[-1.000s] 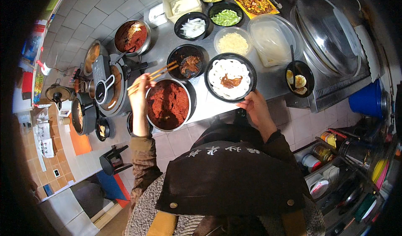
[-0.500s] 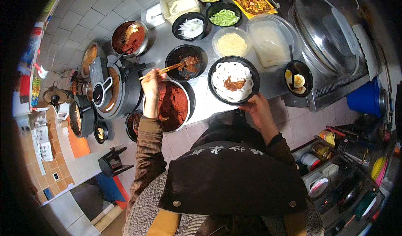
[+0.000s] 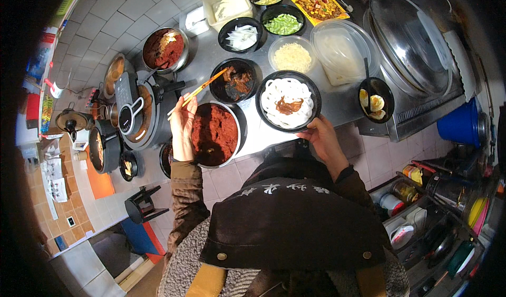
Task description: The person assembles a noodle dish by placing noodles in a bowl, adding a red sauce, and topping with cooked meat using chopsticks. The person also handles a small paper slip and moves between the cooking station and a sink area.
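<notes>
My left hand [image 3: 183, 122] is closed on a pair of wooden chopsticks [image 3: 201, 89]. Their tips hover over the far left edge of a black bowl [image 3: 255, 86] holding dark brown sauce with pieces in it. Just below that hand stands a wide pot [image 3: 239, 131] of thick red paste [image 3: 213, 131]. With my right hand [image 3: 319, 139] I grip the near right rim of another black bowl [image 3: 317, 99]. It is filled with thick white noodles [image 3: 274, 92], and a dollop of brown sauce [image 3: 290, 105] lies on top of them.
Shredded pale food fills a clear bowl [image 3: 271, 51] behind the noodles. Farther back are black bowls of white slices [image 3: 242, 37] and chopped greens [image 3: 283, 21]. A small pan [image 3: 391, 99] with egg halves stands right, a steel bowl [image 3: 184, 59] of red paste far left, beside a cooker [image 3: 126, 109].
My left hand has drawn slightly left and down and turned, and the chopstick tips have risen out of the brown sauce. The noodle bowl has shifted a little left with my right hand.
</notes>
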`<action>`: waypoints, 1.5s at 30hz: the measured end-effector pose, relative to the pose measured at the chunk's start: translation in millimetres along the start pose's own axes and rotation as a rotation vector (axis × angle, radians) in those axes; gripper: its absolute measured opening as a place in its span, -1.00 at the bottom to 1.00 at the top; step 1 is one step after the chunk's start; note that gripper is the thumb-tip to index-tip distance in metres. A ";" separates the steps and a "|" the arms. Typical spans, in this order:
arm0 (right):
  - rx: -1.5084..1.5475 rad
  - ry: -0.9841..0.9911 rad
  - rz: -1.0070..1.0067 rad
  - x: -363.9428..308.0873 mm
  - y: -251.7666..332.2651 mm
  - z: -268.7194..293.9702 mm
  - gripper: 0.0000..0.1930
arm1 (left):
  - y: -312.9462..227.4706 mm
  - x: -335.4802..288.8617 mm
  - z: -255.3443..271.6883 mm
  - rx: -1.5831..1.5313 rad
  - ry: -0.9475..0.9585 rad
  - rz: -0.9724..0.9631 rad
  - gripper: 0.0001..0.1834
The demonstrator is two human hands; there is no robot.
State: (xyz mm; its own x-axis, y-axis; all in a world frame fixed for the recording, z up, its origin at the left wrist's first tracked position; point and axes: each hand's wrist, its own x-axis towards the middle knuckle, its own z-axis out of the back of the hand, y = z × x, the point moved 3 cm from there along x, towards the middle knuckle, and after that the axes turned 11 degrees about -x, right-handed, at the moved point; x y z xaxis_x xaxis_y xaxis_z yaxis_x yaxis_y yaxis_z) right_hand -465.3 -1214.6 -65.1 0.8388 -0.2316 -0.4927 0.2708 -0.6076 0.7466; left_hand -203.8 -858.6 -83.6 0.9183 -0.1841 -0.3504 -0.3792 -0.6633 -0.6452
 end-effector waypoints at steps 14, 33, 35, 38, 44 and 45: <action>0.006 0.043 0.017 6.1 0.9 -17.1 -0.55 | -13.3 -73.5 -87.1 -0.111 0.149 0.039 -0.72; -0.021 0.071 0.028 -2.4 9.6 -23.2 -0.66 | 35.6 -158.0 -168.2 0.716 0.385 -0.212 -0.73; -0.046 0.064 0.030 -2.2 10.5 -23.9 -0.66 | 35.0 -163.6 -173.5 0.767 0.405 -0.230 -0.75; -0.053 0.051 0.017 -2.6 10.9 -25.4 -0.65 | 30.7 -169.9 -180.2 0.873 0.434 -0.286 -0.76; -0.028 0.066 0.038 -6.3 13.6 -27.3 -0.66 | 24.4 -172.3 -182.6 0.908 0.420 -0.299 -0.77; -0.035 0.060 0.029 -6.9 13.7 -27.1 -0.66 | 23.4 -170.4 -181.1 0.898 0.412 -0.300 -0.77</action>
State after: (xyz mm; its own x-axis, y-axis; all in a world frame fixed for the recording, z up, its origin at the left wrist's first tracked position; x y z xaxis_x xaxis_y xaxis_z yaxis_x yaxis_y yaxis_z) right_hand -454.5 -1200.7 -39.4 0.8731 -0.2021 -0.4436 0.2611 -0.5745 0.7758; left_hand -348.6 -974.2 84.0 0.8928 -0.4466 0.0596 0.0825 0.0319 -0.9961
